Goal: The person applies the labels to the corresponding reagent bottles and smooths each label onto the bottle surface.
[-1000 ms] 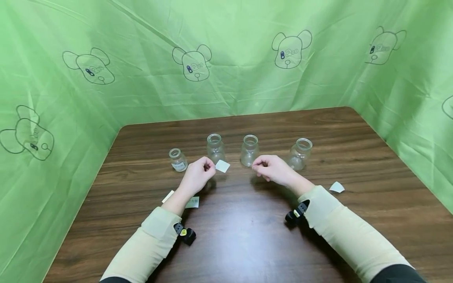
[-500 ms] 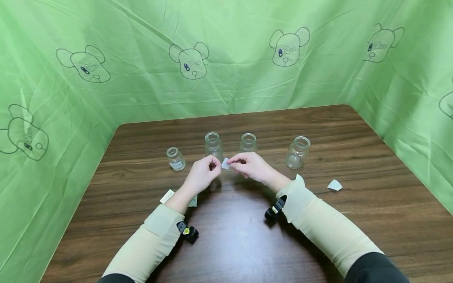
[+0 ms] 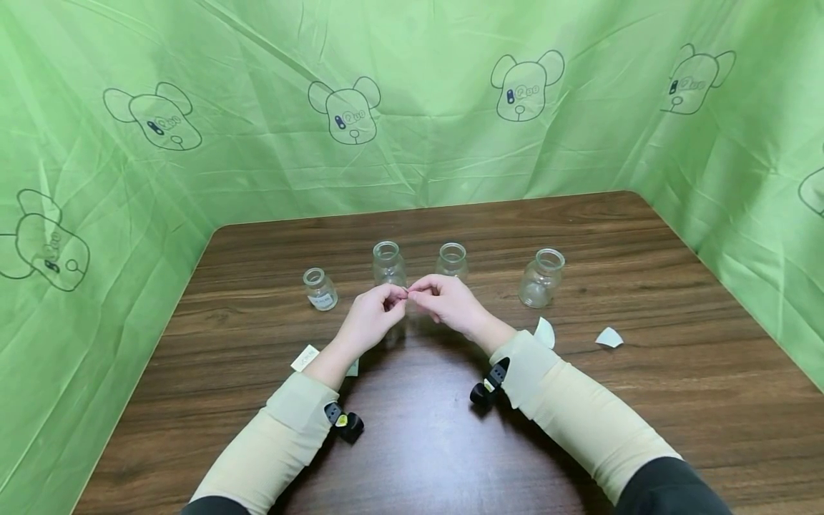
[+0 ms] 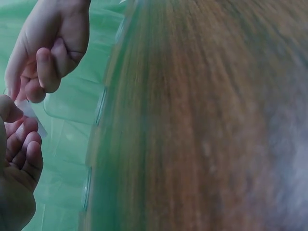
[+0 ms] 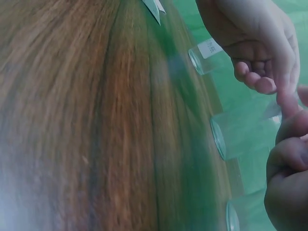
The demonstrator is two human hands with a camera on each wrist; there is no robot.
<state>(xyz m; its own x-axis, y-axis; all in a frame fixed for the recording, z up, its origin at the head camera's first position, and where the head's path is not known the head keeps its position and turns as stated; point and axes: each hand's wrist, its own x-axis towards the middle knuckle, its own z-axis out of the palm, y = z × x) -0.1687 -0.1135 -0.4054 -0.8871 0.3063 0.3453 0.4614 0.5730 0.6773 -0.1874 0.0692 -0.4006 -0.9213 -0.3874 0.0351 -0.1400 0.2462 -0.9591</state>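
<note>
My left hand (image 3: pixel 375 315) and right hand (image 3: pixel 450 304) meet fingertip to fingertip in front of the two middle jars. Between them is a small white paper label (image 4: pixel 32 116), pinched by thumb and finger of each hand. The head view hides nearly all of it behind the fingers; in the right wrist view the label (image 5: pixel 272 111) shows as a pale corner. Behind the hands stand two upright, lidless glass jars, the left one (image 3: pixel 389 263) and the right one (image 3: pixel 453 257), their lower parts partly covered by the hands.
A smaller glass jar (image 3: pixel 320 292) with a label stands at left, another glass jar (image 3: pixel 541 280) at right. Curled white paper pieces lie by the right cuff (image 3: pixel 544 333) and farther right. Two labels, one white (image 3: pixel 305 357), lie by the left wrist.
My right hand has moved left to meet the left hand at the label, which the left hand held alone a second ago. A curled paper piece beside the right sleeve has come into view.
</note>
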